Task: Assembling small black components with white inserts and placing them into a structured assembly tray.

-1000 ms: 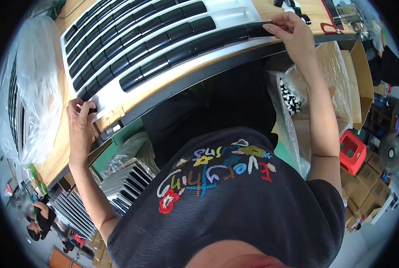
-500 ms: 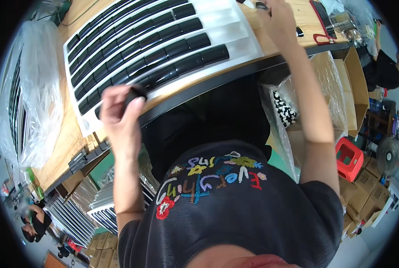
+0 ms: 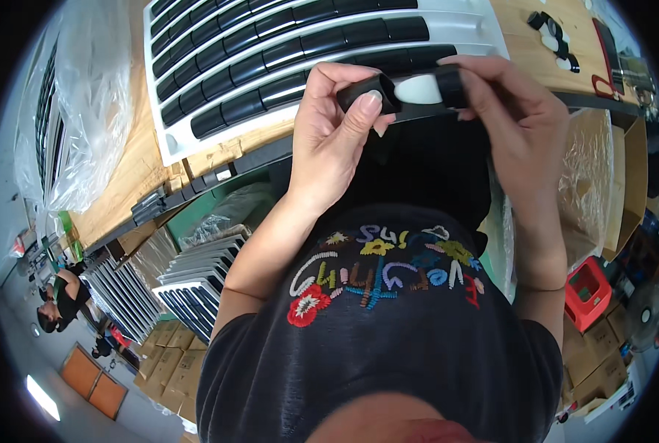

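My left hand point(image 3: 318, 148) is closed around a short black tube point(image 3: 353, 90), its hollow end facing right. Opposite it, my right hand point(image 3: 525, 122) pinches a black cap point(image 3: 452, 86) from which a white rounded insert point(image 3: 419, 90) sticks out to the left. The insert's tip is at the tube's mouth; whether they touch, I cannot tell. Both hands are just over the near table edge. Behind them lies a white slotted tray point(image 3: 155, 122) with rows of glossy black tube pieces point(image 3: 281, 55).
Small black and white pieces point(image 3: 554, 40) lie at the table's right, near red-handled scissors point(image 3: 604, 86). Clear plastic point(image 3: 97, 140) covers panels at left. Below are stacked white trays point(image 3: 196, 299), an open cardboard box point(image 3: 630, 184) and a red stool point(image 3: 589, 295). Another person point(image 3: 62, 303) is far left.
My right hand has come from the table's far right and now holds the cap with the white insert. My left hand, still holding the black tube, has moved right and up to meet it.
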`<action>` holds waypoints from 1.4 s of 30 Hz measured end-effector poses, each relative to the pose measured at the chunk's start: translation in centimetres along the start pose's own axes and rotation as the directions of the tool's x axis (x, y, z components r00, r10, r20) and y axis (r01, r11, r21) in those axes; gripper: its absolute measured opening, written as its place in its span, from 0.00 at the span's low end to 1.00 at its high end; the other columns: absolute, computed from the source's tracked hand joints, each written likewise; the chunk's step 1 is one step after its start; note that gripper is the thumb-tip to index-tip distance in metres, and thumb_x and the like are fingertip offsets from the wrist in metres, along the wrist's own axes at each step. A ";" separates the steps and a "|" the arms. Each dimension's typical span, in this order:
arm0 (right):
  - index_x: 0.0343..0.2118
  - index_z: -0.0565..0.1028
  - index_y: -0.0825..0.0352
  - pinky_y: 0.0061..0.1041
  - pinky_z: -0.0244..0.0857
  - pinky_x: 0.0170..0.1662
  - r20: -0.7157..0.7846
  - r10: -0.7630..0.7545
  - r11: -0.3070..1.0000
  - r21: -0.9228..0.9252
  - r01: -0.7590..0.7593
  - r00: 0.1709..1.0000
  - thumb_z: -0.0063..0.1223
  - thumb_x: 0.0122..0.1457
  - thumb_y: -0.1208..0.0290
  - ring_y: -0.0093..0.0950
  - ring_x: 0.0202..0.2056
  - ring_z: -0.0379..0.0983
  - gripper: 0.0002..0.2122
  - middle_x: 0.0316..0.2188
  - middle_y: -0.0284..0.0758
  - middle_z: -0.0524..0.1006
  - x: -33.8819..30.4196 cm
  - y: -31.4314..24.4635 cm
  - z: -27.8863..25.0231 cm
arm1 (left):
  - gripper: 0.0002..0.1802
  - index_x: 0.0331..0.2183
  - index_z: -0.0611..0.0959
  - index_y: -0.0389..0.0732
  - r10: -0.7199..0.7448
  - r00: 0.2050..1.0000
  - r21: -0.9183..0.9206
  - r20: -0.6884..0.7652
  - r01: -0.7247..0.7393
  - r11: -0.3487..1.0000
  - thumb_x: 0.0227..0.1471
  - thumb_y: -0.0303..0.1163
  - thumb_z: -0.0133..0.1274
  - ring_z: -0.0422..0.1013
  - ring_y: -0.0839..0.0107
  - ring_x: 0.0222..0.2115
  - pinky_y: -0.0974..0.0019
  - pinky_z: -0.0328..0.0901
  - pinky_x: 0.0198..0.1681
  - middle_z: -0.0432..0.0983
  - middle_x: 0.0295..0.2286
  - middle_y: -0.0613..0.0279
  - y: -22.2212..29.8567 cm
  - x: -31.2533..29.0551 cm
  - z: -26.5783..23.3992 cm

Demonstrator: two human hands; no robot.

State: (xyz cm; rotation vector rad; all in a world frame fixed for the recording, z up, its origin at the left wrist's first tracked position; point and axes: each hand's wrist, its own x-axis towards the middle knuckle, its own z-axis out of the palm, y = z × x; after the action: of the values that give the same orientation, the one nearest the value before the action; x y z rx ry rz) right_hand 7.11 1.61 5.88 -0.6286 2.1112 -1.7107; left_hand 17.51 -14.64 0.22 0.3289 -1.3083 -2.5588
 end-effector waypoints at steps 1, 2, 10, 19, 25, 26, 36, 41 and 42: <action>0.41 0.79 0.70 0.13 0.66 0.34 0.010 0.031 1.000 0.006 -0.031 0.999 0.51 0.64 0.76 0.13 0.32 0.71 0.07 0.33 0.28 0.78 -0.3 -0.1 0.4 | 0.15 0.46 0.68 0.36 0.024 0.999 0.023 0.047 -0.025 0.999 0.60 0.28 0.52 0.70 0.79 0.33 0.74 0.69 0.40 0.71 0.39 0.61 -0.1 0.0 0.0; 0.41 0.79 0.70 0.13 0.66 0.34 0.006 0.036 0.999 0.006 -0.036 0.999 0.51 0.64 0.76 0.13 0.32 0.71 0.07 0.33 0.28 0.78 -0.5 -0.1 0.7 | 0.15 0.46 0.68 0.36 0.018 0.999 0.023 0.049 -0.019 1.000 0.60 0.28 0.52 0.70 0.79 0.33 0.74 0.69 0.40 0.71 0.39 0.61 -0.2 -0.1 0.1; 0.41 0.79 0.68 0.17 0.61 0.40 0.160 -0.131 0.959 -0.229 0.165 0.979 0.40 0.69 0.68 0.17 0.39 0.70 0.14 0.41 0.30 0.76 -0.4 -0.6 1.2 | 0.13 0.44 0.70 0.36 -0.053 0.994 0.050 0.100 0.048 0.998 0.59 0.27 0.53 0.69 0.79 0.27 0.75 0.68 0.35 0.71 0.36 0.61 0.3 -1.8 0.6; 0.43 0.76 0.75 0.21 0.63 0.41 0.391 0.427 0.716 0.405 -0.569 0.815 0.31 0.70 0.52 0.21 0.33 0.71 0.27 0.30 0.35 0.77 -0.9 -1.6 4.2 | 0.10 0.44 0.67 0.34 -0.249 0.942 -0.055 0.224 0.268 0.962 0.62 0.25 0.47 0.64 0.81 0.32 0.76 0.62 0.32 0.68 0.40 0.59 1.2 -4.6 1.7; 0.39 0.74 0.74 0.24 0.67 0.47 0.351 0.267 0.844 0.363 -0.394 0.897 0.19 0.70 0.52 0.29 0.37 0.76 0.30 0.33 0.44 0.78 -3.9 -0.4 4.6 | 0.11 0.43 0.66 0.36 -0.218 0.955 0.138 0.203 0.193 0.971 0.60 0.25 0.49 0.64 0.80 0.28 0.77 0.61 0.31 0.67 0.36 0.61 1.5 -6.8 3.3; 0.39 0.74 0.74 0.24 0.67 0.47 0.350 0.270 0.843 0.365 -0.396 0.897 0.19 0.70 0.52 0.29 0.37 0.76 0.30 0.33 0.44 0.78 -4.1 -0.8 4.4 | 0.11 0.42 0.68 0.36 -0.170 0.964 0.226 0.202 0.123 0.966 0.59 0.23 0.50 0.64 0.80 0.26 0.77 0.61 0.32 0.67 0.33 0.63 1.9 -7.1 3.6; 0.39 0.76 0.71 0.13 0.61 0.29 -0.170 0.002 0.952 0.301 0.050 0.985 0.54 0.63 0.63 0.13 0.27 0.69 0.13 0.28 0.29 0.76 -2.2 1.6 4.1 | 0.08 0.42 0.67 0.37 -0.123 0.990 0.159 0.071 0.110 0.981 0.61 0.23 0.47 0.65 0.81 0.26 0.77 0.62 0.30 0.68 0.30 0.64 -0.2 -1.6 3.3; 0.43 0.75 0.69 0.12 0.61 0.32 -0.242 0.040 0.985 -0.150 -0.079 0.969 0.61 0.58 0.71 0.13 0.28 0.68 0.13 0.29 0.26 0.75 -0.9 2.2 -1.6 | 0.09 0.43 0.71 0.40 0.087 0.954 0.642 0.288 -0.259 0.722 0.60 0.23 0.47 0.67 0.72 0.30 0.70 0.64 0.32 0.67 0.36 0.58 -0.1 3.7 3.2; 0.43 0.76 0.69 0.13 0.62 0.32 -0.308 -0.049 0.952 -0.301 -0.049 0.950 0.62 0.57 0.70 0.14 0.29 0.70 0.14 0.29 0.28 0.76 0.3 4.1 -3.3 | 0.10 0.42 0.73 0.42 0.240 0.873 0.783 0.426 -0.488 0.386 0.58 0.22 0.48 0.67 0.68 0.32 0.66 0.64 0.34 0.65 0.37 0.56 -0.1 5.7 2.4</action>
State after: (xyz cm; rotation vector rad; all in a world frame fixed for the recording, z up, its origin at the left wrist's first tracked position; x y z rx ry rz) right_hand 4.59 4.86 2.59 -0.4594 2.6316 -1.5796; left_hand 11.41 -14.55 1.00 -0.1418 -2.4127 -1.3567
